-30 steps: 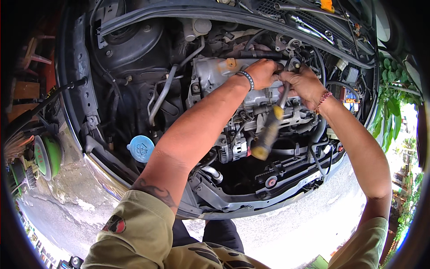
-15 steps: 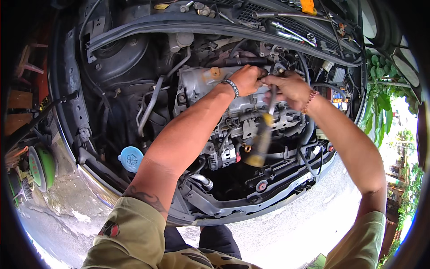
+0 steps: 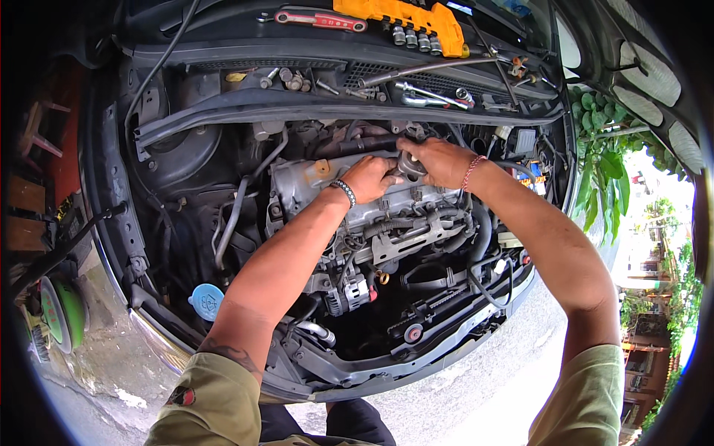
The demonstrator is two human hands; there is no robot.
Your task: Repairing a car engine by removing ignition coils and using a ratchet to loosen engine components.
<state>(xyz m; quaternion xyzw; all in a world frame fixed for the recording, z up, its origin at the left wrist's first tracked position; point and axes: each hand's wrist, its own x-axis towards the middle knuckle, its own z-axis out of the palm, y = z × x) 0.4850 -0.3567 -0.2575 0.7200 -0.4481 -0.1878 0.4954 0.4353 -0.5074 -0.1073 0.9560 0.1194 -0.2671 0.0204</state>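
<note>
Blue reservoir cap (image 3: 206, 301): seen at the engine bay's left edge, well apart from both hands.
Left hand (image 3: 370, 178): laid on the silver engine cover (image 3: 312, 189), fingers curled against a small metal part (image 3: 411, 165).
Metal part: held at the cover's rear edge, between both hands.
Right hand (image 3: 439, 160): closed on the same part.
Orange socket holder (image 3: 401, 16): rested on the cowl, beyond the hands.

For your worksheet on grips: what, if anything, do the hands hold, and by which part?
Both hands, left hand and right hand, close on a small grey metal part above the engine; where exactly they hold it cannot be told.
</note>
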